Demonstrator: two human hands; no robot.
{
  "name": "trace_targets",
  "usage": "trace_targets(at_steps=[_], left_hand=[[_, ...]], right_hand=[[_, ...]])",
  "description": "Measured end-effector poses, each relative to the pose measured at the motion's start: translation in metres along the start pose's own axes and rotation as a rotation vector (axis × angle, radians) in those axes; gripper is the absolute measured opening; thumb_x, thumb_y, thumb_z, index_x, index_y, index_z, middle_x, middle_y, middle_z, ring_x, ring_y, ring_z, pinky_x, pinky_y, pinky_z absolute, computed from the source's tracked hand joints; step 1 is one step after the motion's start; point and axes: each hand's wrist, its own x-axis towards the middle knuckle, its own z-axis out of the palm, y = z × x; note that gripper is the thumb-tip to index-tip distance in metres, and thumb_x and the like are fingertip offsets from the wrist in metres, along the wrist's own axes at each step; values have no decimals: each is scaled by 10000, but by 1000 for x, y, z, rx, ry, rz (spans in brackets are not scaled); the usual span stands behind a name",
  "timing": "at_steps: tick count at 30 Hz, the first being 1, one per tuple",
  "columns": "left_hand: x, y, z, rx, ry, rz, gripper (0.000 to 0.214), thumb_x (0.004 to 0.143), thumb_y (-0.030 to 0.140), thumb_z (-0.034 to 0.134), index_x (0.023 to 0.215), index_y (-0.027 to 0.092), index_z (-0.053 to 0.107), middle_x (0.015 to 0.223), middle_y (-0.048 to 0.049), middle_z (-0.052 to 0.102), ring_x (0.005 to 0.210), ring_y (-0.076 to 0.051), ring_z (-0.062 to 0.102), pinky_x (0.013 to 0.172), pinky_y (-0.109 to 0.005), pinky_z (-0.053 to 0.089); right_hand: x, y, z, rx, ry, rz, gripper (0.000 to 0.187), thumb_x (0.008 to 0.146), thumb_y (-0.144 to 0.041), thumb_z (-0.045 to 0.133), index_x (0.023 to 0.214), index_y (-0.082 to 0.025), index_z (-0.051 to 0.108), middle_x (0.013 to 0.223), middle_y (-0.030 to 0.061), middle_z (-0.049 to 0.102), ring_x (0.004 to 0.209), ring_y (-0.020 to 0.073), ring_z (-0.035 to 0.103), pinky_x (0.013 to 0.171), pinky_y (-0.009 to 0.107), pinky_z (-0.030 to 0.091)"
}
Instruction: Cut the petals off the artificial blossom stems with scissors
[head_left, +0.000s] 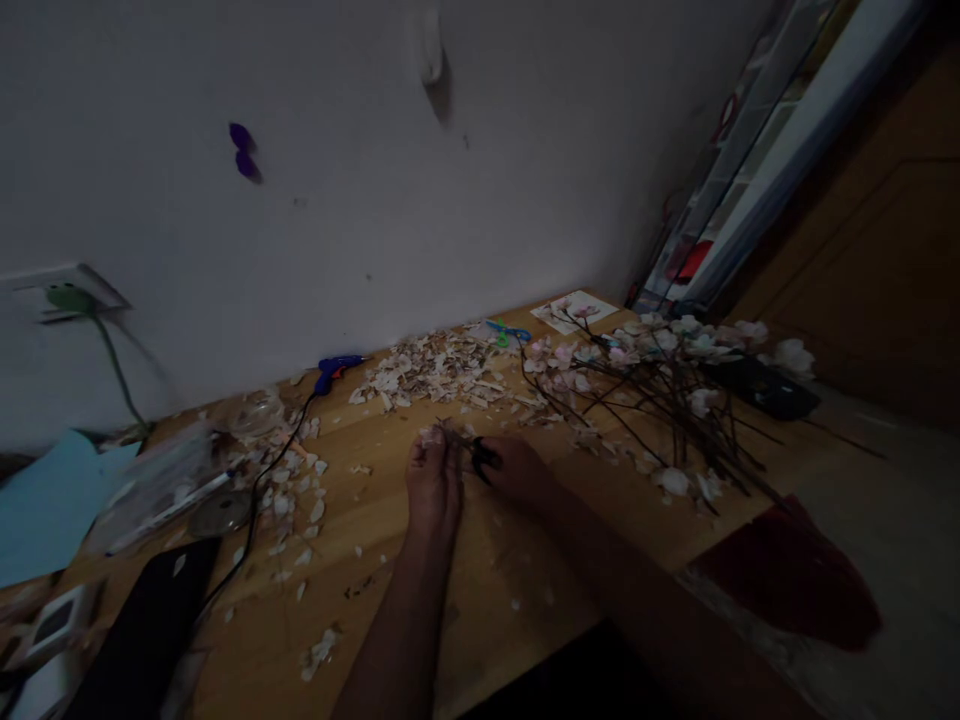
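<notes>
Near the middle of the table, my left hand [431,480] is closed on a small pale piece [433,436] held up at its fingertips. Its exact kind is too dim to make out. My right hand [521,470] grips a pair of black-handled scissors [482,459], whose blades reach left to the piece. Whether the blades touch it, I cannot tell. Just beyond both hands lies a wide heap of pale, flaky scraps [439,368].
Dark stems with pale pink and white flowers [675,345] spread over the right side. A blue glue gun [334,372] lies at the back left, its black cord [259,480] running forward. Blue-green scissors [508,331] rest behind the heap. Loose petal-like bits [281,505] scatter left.
</notes>
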Motion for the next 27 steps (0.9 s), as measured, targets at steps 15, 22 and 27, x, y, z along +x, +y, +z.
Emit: trace_targets(at_steps=[15,22,27], left_hand=[[0,4,0,99,-30,29,297,623,209,853,824,174,637,804,0,702,750,-101,671,801,-241,521],[2,6,-1,176,-8,67,319,602,236,863,816,178,634,836,-6,720,785,-113,683,816,-254,512],[5,5,-3,218,-17,102,330,595,258,862,817,177,631,803,-2,715,739,-116,681,787,-259,519]], right_hand=[[0,-1,0,-36,-4,-21,216,882,-417,597,894,-205,636,829,30,670,746,159,586,645,240,336],[0,-2,-2,-44,5,-19,210,885,-410,597,857,-205,629,798,24,659,717,154,574,625,238,327],[-1,-2,-2,-36,2,-8,232,868,-443,625,879,-211,634,818,26,664,735,158,577,638,239,333]])
